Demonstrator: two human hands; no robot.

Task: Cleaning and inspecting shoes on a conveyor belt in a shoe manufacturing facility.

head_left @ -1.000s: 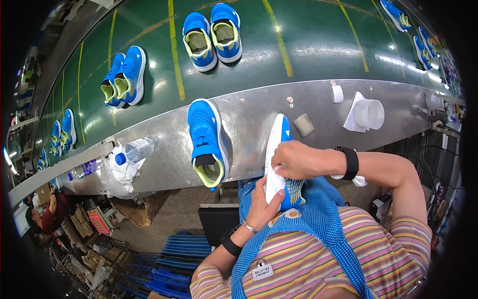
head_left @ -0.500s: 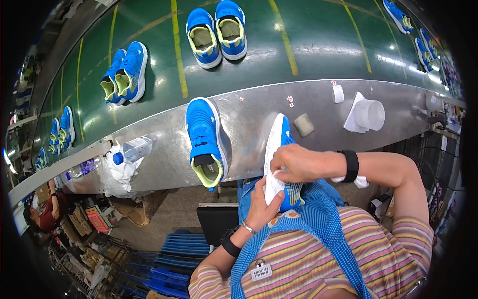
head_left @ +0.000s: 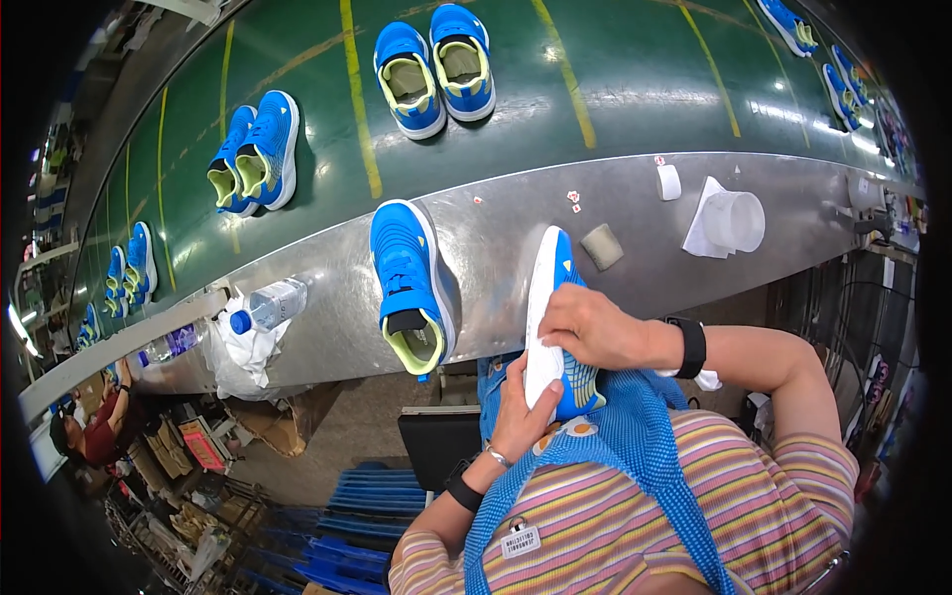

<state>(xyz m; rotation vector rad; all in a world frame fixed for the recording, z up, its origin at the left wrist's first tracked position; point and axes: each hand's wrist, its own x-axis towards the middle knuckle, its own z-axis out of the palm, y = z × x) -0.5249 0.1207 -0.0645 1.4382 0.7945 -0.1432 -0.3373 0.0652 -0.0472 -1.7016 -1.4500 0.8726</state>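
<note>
A blue sneaker (head_left: 570,381) with a white sole is tilted on its side at the table's near edge, its sole turned to the left. My left hand (head_left: 523,409) grips it near the heel, with fingers and thumb round the sole. My right hand (head_left: 595,327) lies over the shoe's middle, its bent fingertips pressed together against the white sole. Whatever those fingertips pinch, if anything, is hidden. Left of it, another blue sneaker (head_left: 409,288) with a lime lining stands upright on the metal table (head_left: 496,258), touched by neither hand.
Behind the table, a green conveyor belt (head_left: 327,139) carries several pairs of blue sneakers (head_left: 464,74). A beige block (head_left: 602,247), a white roll (head_left: 668,182) and a translucent cup (head_left: 734,222) sit to the right. A bottle (head_left: 278,302) lies left on white plastic. Far left, another person (head_left: 104,416) is visible.
My right fingers have shifted slightly up along the sole, and a white bit seen at their tips before no longer shows. The left hand keeps its grip. The whole view has shifted slightly.
</note>
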